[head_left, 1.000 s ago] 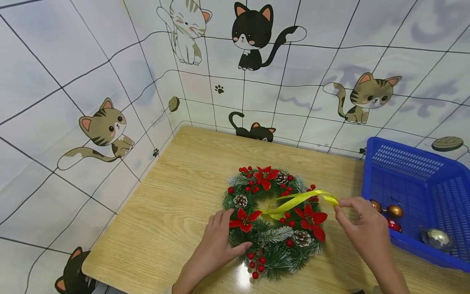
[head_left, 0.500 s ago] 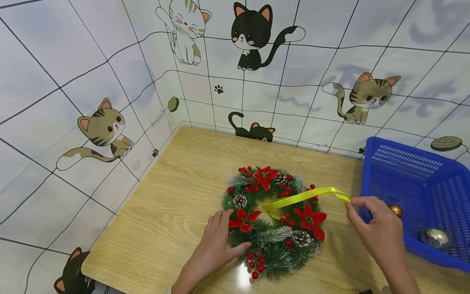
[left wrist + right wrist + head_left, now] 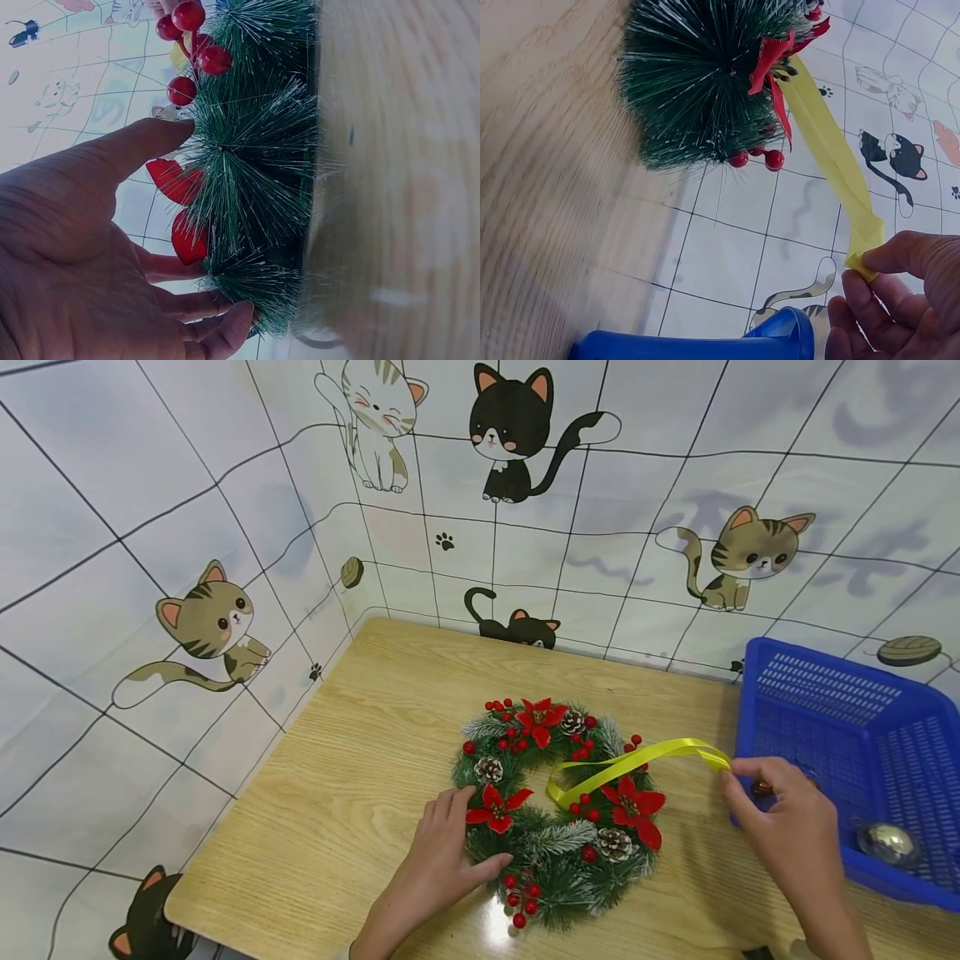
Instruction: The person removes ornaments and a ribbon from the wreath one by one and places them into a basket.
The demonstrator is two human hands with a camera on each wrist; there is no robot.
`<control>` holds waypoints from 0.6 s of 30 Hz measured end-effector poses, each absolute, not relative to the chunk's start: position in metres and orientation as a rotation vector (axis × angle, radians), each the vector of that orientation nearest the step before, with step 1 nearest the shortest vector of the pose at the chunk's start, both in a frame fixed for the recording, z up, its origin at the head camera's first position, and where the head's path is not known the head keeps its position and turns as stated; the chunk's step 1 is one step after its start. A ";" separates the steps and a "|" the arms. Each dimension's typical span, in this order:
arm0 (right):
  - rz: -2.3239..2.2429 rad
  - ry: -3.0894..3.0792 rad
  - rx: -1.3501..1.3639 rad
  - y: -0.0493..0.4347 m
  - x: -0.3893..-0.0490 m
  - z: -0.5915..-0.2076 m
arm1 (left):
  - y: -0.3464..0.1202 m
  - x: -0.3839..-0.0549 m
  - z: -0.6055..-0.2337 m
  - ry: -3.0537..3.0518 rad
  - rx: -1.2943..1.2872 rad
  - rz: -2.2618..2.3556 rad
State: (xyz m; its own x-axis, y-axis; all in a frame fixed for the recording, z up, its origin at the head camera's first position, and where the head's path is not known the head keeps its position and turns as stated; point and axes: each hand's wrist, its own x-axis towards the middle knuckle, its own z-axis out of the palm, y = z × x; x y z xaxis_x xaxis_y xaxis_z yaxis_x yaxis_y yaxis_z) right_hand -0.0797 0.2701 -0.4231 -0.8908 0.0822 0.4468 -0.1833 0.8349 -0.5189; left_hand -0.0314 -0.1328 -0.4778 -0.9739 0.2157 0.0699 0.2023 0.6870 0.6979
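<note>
A green wreath with red poinsettias, berries and pinecones lies flat on the table. My left hand rests against its left side, thumb and fingers spread; the left wrist view shows the fingertips touching the green needles. Between right thumb and fingertips, my right hand pinches the end of a yellow ribbon. From there the ribbon arches over the wreath's right side and loops down into its centre. In the right wrist view, the pinched end is folded and stands apart from the needles.
A blue plastic basket stands at the table's right, just behind my right hand. Inside are a clear-and-silver bauble and a copper-coloured one, partly hidden. Cat-patterned walls meet the wooden table at its back and left edges.
My right hand has moved to the right, drawing the ribbon's end towards the basket; the ribbon now stretches farther past the wreath. My left hand and the wreath have stayed in place.
</note>
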 end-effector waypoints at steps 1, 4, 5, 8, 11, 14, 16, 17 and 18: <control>0.788 -2.557 0.070 0.271 -0.080 -0.423 | -0.133 -0.031 -0.478 2.868 0.355 1.185; 0.796 -2.561 0.060 0.272 -0.079 -0.423 | -0.133 -0.031 -0.477 2.870 0.355 1.186; 0.797 -2.562 0.056 0.272 -0.079 -0.423 | -0.133 -0.032 -0.477 2.871 0.356 1.183; 0.797 -2.562 0.045 0.273 -0.079 -0.422 | -0.132 -0.032 -0.478 2.873 0.355 1.182; 0.795 -2.563 0.033 0.274 -0.079 -0.422 | -0.132 -0.032 -0.478 2.874 0.355 1.181; 0.799 -2.562 0.018 0.275 -0.079 -0.422 | -0.132 -0.032 -0.478 2.877 0.356 1.183; 0.808 -2.557 0.006 0.276 -0.079 -0.422 | -0.133 -0.032 -0.479 2.879 0.356 1.186; 0.809 -2.558 -0.001 0.277 -0.079 -0.421 | -0.133 -0.032 -0.479 2.879 0.356 1.188; 0.810 -2.559 -0.006 0.277 -0.079 -0.421 | -0.133 -0.032 -0.479 2.879 0.356 1.189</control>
State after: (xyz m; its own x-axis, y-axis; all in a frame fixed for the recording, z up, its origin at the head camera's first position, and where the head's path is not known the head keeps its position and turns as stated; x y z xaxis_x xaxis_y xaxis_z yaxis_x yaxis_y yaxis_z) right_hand -0.0793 0.2771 -0.4211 -0.8971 0.1375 0.4198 -0.1293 0.8270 -0.5471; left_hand -0.0323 -0.1327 -0.4786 -0.9742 0.2111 0.0801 0.2061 0.6863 0.6976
